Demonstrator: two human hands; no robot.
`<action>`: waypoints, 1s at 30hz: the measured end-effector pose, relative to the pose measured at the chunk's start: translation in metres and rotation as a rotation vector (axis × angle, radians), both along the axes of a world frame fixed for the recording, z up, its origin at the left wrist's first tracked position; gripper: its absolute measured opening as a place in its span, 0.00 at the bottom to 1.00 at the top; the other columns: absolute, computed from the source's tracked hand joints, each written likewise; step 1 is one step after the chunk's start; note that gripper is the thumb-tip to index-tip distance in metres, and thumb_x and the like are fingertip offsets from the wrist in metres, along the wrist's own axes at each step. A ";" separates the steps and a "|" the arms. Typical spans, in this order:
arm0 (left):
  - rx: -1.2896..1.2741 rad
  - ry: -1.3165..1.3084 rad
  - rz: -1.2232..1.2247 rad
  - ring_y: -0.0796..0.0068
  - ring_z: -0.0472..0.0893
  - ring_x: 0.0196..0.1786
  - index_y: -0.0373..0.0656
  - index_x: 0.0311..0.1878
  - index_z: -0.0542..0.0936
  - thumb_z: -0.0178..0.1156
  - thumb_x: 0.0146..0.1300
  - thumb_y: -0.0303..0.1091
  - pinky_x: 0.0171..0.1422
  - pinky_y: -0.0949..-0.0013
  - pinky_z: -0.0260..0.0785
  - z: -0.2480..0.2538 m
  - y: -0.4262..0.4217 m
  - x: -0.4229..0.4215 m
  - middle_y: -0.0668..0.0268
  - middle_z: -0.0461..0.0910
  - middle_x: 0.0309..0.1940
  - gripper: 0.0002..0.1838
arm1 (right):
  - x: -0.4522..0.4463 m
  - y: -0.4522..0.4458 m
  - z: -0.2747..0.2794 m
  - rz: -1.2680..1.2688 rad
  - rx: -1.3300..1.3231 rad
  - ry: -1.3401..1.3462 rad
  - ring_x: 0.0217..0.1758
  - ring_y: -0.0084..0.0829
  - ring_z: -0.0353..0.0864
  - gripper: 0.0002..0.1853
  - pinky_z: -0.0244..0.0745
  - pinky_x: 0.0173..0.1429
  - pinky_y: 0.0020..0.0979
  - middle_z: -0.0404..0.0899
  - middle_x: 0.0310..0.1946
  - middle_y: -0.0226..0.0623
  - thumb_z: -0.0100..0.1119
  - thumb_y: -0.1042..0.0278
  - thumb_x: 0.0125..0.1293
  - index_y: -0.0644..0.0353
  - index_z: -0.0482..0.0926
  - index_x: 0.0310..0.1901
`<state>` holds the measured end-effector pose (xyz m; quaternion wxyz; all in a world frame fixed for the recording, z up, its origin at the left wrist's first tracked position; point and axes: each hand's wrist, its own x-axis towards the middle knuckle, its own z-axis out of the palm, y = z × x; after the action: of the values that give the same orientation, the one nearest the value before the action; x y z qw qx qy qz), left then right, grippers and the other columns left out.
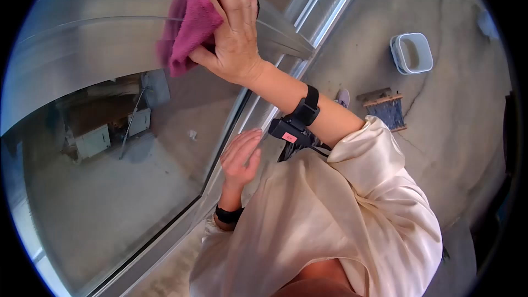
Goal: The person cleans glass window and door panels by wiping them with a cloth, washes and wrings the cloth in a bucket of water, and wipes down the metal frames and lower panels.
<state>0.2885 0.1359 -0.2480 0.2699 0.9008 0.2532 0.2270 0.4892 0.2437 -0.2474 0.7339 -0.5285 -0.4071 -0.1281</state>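
Observation:
At the top of the view, my right hand [236, 33] is closed on a pink cloth [195, 25] and presses it to the smooth, shiny panel [121, 27] of the window or door. Part of the cloth looks doubled at its left edge, perhaps by reflection or motion. A dark shape partly shows behind the fingertips; I cannot make out what it is. Lower down, near the metal frame [220, 165], my left hand [240, 157] has its fingers stretched out and holds nothing. Whether it touches the frame is unclear.
On the concrete floor [352, 44] at right stands a white bucket [413, 55]. Nearer me lies a dark blue item with wooden edges [385, 111], beside a shoe [342, 97]. White-fronted cabinets [93, 142] and a leaning pole [131, 124] appear in the glass.

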 end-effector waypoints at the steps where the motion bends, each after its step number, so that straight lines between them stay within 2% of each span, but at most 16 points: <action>1: -0.058 0.020 -0.017 0.55 0.81 0.46 0.34 0.42 0.78 0.59 0.49 0.19 0.53 0.58 0.72 -0.003 -0.001 -0.002 0.53 0.81 0.40 0.14 | -0.003 -0.003 -0.030 0.039 -0.031 0.055 0.69 0.50 0.54 0.41 0.49 0.66 0.54 0.56 0.67 0.44 0.65 0.54 0.43 0.61 0.65 0.61; 3: -0.082 0.073 -0.051 0.54 0.80 0.49 0.31 0.45 0.77 0.55 0.49 0.17 0.56 0.57 0.71 -0.007 0.000 -0.001 0.50 0.81 0.42 0.16 | -0.009 -0.013 -0.087 0.085 -0.145 0.136 0.71 0.52 0.49 0.40 0.46 0.69 0.54 0.52 0.68 0.46 0.64 0.55 0.46 0.64 0.65 0.61; 6: -0.165 0.092 -0.078 0.55 0.80 0.49 0.32 0.45 0.77 0.55 0.50 0.17 0.57 0.58 0.70 -0.021 0.003 -0.006 0.51 0.81 0.43 0.17 | -0.021 -0.026 -0.157 0.123 -0.272 0.322 0.72 0.55 0.44 0.34 0.43 0.72 0.49 0.45 0.70 0.51 0.55 0.56 0.57 0.71 0.62 0.61; 9: -0.218 0.135 -0.115 0.56 0.80 0.49 0.32 0.47 0.76 0.55 0.50 0.17 0.57 0.59 0.69 -0.034 0.009 -0.012 0.52 0.81 0.43 0.18 | -0.029 -0.023 -0.213 0.117 -0.351 0.667 0.74 0.53 0.41 0.31 0.41 0.74 0.43 0.47 0.69 0.52 0.43 0.54 0.68 0.66 0.54 0.66; 10: -0.175 0.109 -0.113 0.57 0.80 0.50 0.33 0.48 0.76 0.54 0.51 0.16 0.57 0.59 0.69 -0.038 -0.017 -0.062 0.52 0.80 0.44 0.18 | -0.059 -0.035 -0.219 0.086 -0.298 0.622 0.74 0.53 0.41 0.31 0.41 0.74 0.43 0.47 0.69 0.52 0.43 0.54 0.68 0.66 0.54 0.66; 12: -0.179 0.124 -0.106 0.57 0.79 0.50 0.33 0.49 0.76 0.54 0.52 0.16 0.58 0.60 0.68 -0.054 -0.033 -0.090 0.52 0.80 0.45 0.18 | -0.067 -0.033 -0.266 0.059 -0.333 0.789 0.74 0.50 0.40 0.29 0.39 0.75 0.39 0.48 0.69 0.52 0.34 0.54 0.72 0.64 0.51 0.68; 13: -0.181 0.160 -0.081 0.58 0.79 0.50 0.34 0.49 0.76 0.54 0.53 0.16 0.58 0.60 0.68 -0.064 -0.046 -0.104 0.53 0.80 0.45 0.18 | -0.072 -0.035 -0.287 0.051 -0.318 0.785 0.74 0.50 0.40 0.29 0.39 0.75 0.39 0.48 0.69 0.52 0.34 0.54 0.72 0.64 0.51 0.68; 15: -0.189 0.180 -0.068 0.58 0.79 0.51 0.34 0.50 0.76 0.54 0.54 0.16 0.59 0.61 0.68 -0.083 -0.054 -0.120 0.53 0.80 0.46 0.18 | -0.071 -0.025 -0.328 -0.008 -0.350 1.050 0.75 0.48 0.39 0.30 0.37 0.76 0.38 0.46 0.70 0.52 0.28 0.51 0.73 0.64 0.50 0.68; 17: -0.233 0.175 -0.081 0.59 0.78 0.52 0.35 0.51 0.75 0.54 0.55 0.16 0.60 0.62 0.66 -0.085 -0.044 -0.129 0.54 0.79 0.47 0.18 | -0.070 -0.023 -0.344 0.034 -0.439 0.977 0.76 0.46 0.36 0.31 0.34 0.76 0.37 0.43 0.71 0.50 0.26 0.49 0.73 0.63 0.47 0.69; 19: -0.268 0.208 -0.085 0.60 0.77 0.53 0.35 0.52 0.75 0.54 0.56 0.17 0.60 0.63 0.66 -0.084 -0.040 -0.124 0.54 0.79 0.47 0.18 | -0.070 -0.032 -0.299 0.038 -0.347 1.276 0.76 0.43 0.34 0.32 0.33 0.76 0.37 0.41 0.72 0.49 0.26 0.48 0.73 0.62 0.46 0.70; 20: -0.299 0.224 -0.064 0.61 0.77 0.53 0.35 0.52 0.75 0.54 0.56 0.17 0.60 0.64 0.65 -0.086 -0.041 -0.126 0.55 0.79 0.48 0.18 | -0.084 -0.032 -0.298 0.053 -0.337 1.173 0.76 0.42 0.32 0.32 0.32 0.76 0.37 0.39 0.72 0.48 0.26 0.48 0.73 0.62 0.44 0.71; 23: -0.404 0.292 -0.087 0.63 0.77 0.54 0.36 0.53 0.75 0.54 0.57 0.18 0.61 0.65 0.64 -0.103 -0.031 -0.126 0.56 0.79 0.49 0.19 | -0.119 -0.049 -0.245 0.055 -0.297 1.045 0.77 0.43 0.30 0.34 0.29 0.77 0.37 0.37 0.73 0.48 0.26 0.46 0.73 0.61 0.41 0.71; 25: -0.488 0.365 -0.101 0.61 0.77 0.53 0.36 0.52 0.76 0.56 0.56 0.20 0.59 0.65 0.66 -0.112 0.003 -0.106 0.56 0.79 0.48 0.18 | -0.102 -0.015 -0.272 0.019 -0.294 1.087 0.76 0.45 0.30 0.35 0.28 0.77 0.38 0.37 0.73 0.48 0.26 0.45 0.72 0.62 0.41 0.71; 27: -0.535 0.418 -0.103 0.59 0.78 0.52 0.36 0.51 0.76 0.58 0.55 0.21 0.58 0.65 0.68 -0.136 0.013 -0.104 0.55 0.79 0.48 0.18 | -0.090 0.012 -0.328 -0.059 -0.360 1.340 0.77 0.43 0.31 0.35 0.28 0.77 0.37 0.38 0.73 0.48 0.26 0.44 0.72 0.63 0.41 0.71; 29: -0.630 0.659 -0.026 0.60 0.77 0.54 0.40 0.54 0.75 0.59 0.58 0.27 0.58 0.67 0.67 -0.161 0.010 -0.113 0.58 0.78 0.51 0.18 | -0.075 0.013 -0.365 -0.068 -0.335 1.452 0.77 0.41 0.32 0.36 0.30 0.76 0.35 0.39 0.73 0.46 0.28 0.44 0.71 0.64 0.43 0.71; 30: -0.634 0.667 -0.023 0.60 0.77 0.54 0.40 0.54 0.75 0.59 0.58 0.27 0.58 0.67 0.67 -0.176 0.008 -0.122 0.58 0.78 0.51 0.18 | -0.072 0.017 -0.388 -0.080 -0.353 1.483 0.77 0.41 0.32 0.36 0.30 0.76 0.35 0.39 0.73 0.46 0.28 0.44 0.71 0.64 0.43 0.71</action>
<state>0.1667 0.1439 -0.4244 0.4386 0.8003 0.3733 -0.1669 0.4169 0.2607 -0.6356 0.7146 -0.5999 0.1972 0.3009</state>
